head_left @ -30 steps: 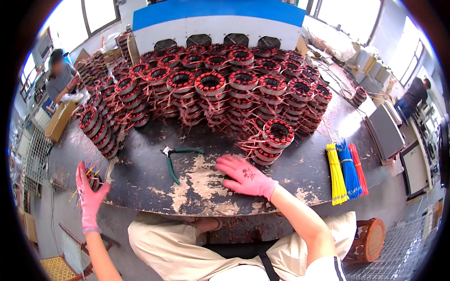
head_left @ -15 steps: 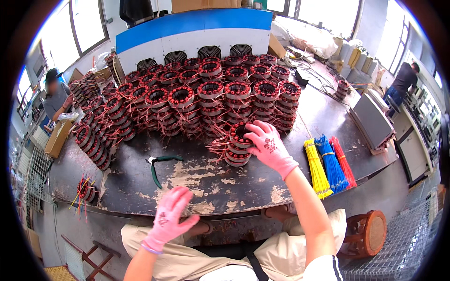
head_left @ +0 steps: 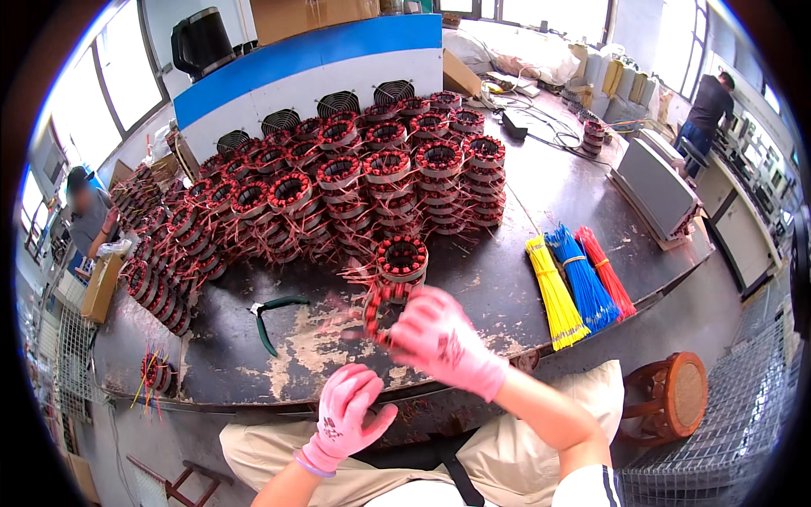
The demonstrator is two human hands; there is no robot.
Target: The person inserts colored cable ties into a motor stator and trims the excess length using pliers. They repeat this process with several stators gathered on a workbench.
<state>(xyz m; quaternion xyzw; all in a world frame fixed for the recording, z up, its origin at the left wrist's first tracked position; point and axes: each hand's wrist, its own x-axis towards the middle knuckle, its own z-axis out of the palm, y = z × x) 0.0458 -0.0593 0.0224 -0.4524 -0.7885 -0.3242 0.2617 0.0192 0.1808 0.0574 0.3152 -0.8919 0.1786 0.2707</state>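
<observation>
A motor stator [head_left: 372, 314], a ring with red windings and loose red wires, is gripped at its near side by my right hand [head_left: 443, 342] in a pink glove. It is tilted and slightly blurred, just in front of a short stack of like stators [head_left: 402, 260]. My left hand [head_left: 346, 416], gloved too, hangs near the table's front edge with its thumb apart and nothing in it. Green-handled cutters [head_left: 285, 302] lie spread on the worn table top [head_left: 220, 355] to the left. Yellow [head_left: 556, 296], blue [head_left: 585, 283] and red wire bundles [head_left: 606, 275] lie at the right.
Rows of stacked stators [head_left: 389, 166] fill the table's far side before a blue-and-white cabinet [head_left: 304, 66] with fans. One stator with coloured wires [head_left: 155, 372] sits at the left edge. Grey panels [head_left: 655, 190] and a wooden stool [head_left: 686, 393] are at right. Two people work farther off.
My right hand has lifted the top stator off the short stack and brought it toward me. My left hand has moved right, nearer to it. The whole view has shifted somewhat.
</observation>
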